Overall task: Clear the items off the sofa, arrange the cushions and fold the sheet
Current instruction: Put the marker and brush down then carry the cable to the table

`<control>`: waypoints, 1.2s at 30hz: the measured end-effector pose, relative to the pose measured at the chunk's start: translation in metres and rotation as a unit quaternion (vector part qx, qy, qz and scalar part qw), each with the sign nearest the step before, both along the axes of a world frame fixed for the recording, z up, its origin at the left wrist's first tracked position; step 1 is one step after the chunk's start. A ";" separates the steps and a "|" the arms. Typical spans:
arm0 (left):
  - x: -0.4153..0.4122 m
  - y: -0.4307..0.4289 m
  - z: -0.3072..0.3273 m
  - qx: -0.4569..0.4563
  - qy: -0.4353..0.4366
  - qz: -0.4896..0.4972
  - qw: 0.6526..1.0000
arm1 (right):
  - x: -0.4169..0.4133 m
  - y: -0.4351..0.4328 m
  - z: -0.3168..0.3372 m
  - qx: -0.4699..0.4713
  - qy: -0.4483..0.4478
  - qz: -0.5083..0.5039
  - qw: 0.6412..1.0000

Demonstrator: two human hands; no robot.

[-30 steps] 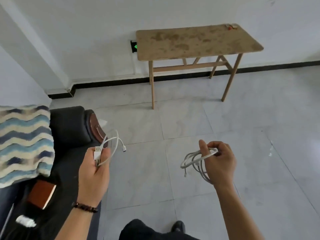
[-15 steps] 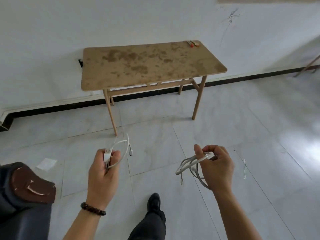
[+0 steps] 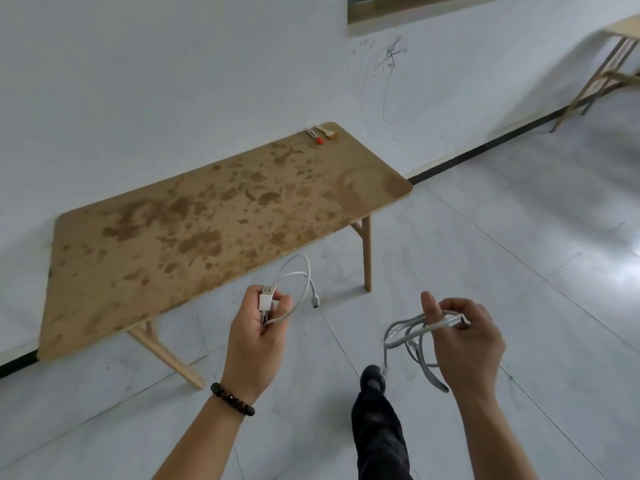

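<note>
Holding one cable per hand, both over the floor tiles just in front of the stained wooden table. Left hand grips a white USB cable at the plug end, loop sticking up. Right hand pinches a coiled grey cable, loops hanging below the fingers.

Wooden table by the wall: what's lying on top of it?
At its far right corner lie a red-tipped object and an orange-tipped object, too small to identify. The rest of the stained tabletop shows uncovered.
</note>
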State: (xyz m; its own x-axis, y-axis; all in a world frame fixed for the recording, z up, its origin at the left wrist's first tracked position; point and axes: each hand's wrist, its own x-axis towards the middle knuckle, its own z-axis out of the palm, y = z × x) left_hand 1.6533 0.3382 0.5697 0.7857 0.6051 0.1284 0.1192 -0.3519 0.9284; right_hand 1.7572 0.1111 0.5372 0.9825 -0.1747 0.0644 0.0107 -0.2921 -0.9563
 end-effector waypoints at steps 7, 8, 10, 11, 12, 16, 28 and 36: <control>0.171 0.047 0.008 -0.048 0.033 0.026 0.998 | 0.206 0.067 0.004 0.021 0.017 0.066 0.997; 0.193 0.056 0.014 -0.053 0.030 0.034 0.998 | 0.234 0.080 0.010 0.018 0.015 0.080 0.996; 0.230 0.071 0.026 -0.072 0.018 0.037 0.997 | 0.284 0.106 0.019 0.006 0.022 0.111 0.994; 0.247 0.077 0.029 -0.082 0.010 0.033 0.996 | 0.305 0.119 0.021 -0.002 0.027 0.127 0.992; 0.262 0.084 0.031 -0.088 0.005 0.029 0.996 | 0.326 0.131 0.022 -0.009 0.029 0.141 0.990; 0.330 0.117 0.004 -0.107 0.023 0.050 0.993 | 0.408 0.178 0.007 -0.045 0.041 0.183 0.981; 0.583 0.239 -0.069 -0.048 0.101 0.057 0.992 | 0.653 0.313 -0.042 -0.190 0.120 0.252 0.941; 0.727 0.299 -0.134 -0.060 0.220 0.127 0.965 | 0.798 0.403 -0.104 -0.279 0.176 0.276 0.903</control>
State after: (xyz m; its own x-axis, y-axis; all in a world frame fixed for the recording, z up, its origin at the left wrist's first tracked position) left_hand 2.3798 0.6374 0.4362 0.5727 0.7753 -0.2665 0.5798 -0.1532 0.8002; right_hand 2.5552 0.5141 0.4334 0.8872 0.3106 -0.3411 0.0268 -0.7729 -0.6339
